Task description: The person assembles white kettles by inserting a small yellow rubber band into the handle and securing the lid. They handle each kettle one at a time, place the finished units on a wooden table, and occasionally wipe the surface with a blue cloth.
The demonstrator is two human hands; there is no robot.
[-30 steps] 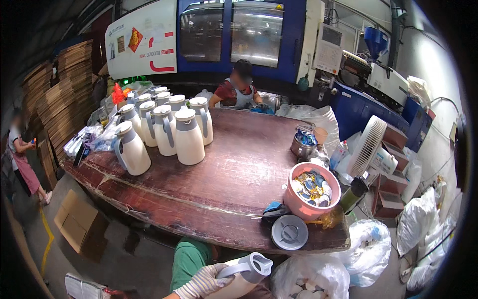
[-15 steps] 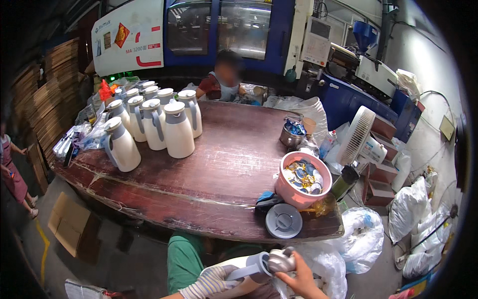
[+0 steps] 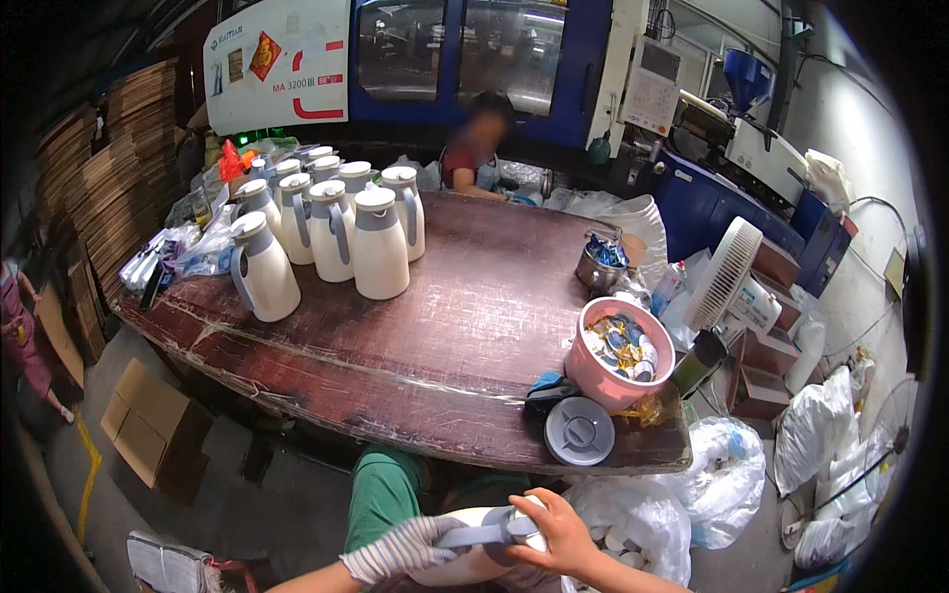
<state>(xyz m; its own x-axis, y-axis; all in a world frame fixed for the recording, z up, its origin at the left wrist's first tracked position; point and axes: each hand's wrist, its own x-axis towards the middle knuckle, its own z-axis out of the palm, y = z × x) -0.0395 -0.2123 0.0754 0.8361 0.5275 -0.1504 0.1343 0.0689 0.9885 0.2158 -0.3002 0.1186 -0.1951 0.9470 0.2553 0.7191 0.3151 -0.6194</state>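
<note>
A cream vacuum jug [image 3: 473, 565] with a grey collar and handle lies tilted over my lap. My left hand [image 3: 400, 550], in a striped knit glove, is closed around its handle. At the jug's mouth my bare right hand [image 3: 557, 534] grips the white lid [image 3: 535, 510], which now sits at the opening. My fingers hide part of the lid. Beyond my hands, a round grey lid-like disc [image 3: 579, 432] rests at the table's near edge. Beside it a pink bucket [image 3: 577, 368] holds many small round parts and yellow pieces.
Several finished-looking cream jugs [image 3: 381, 259] stand at the left of the dark red table [image 3: 474, 287]. A metal pot [image 3: 595, 272] and a white fan [image 3: 727, 272] are on the right. Plastic bags [image 3: 727, 465] lie below. Another person [image 3: 474, 158] sits across the table.
My right hand has brought the lid from beside the jug's mouth onto it. The view has shifted slightly, and the person opposite has moved a little.
</note>
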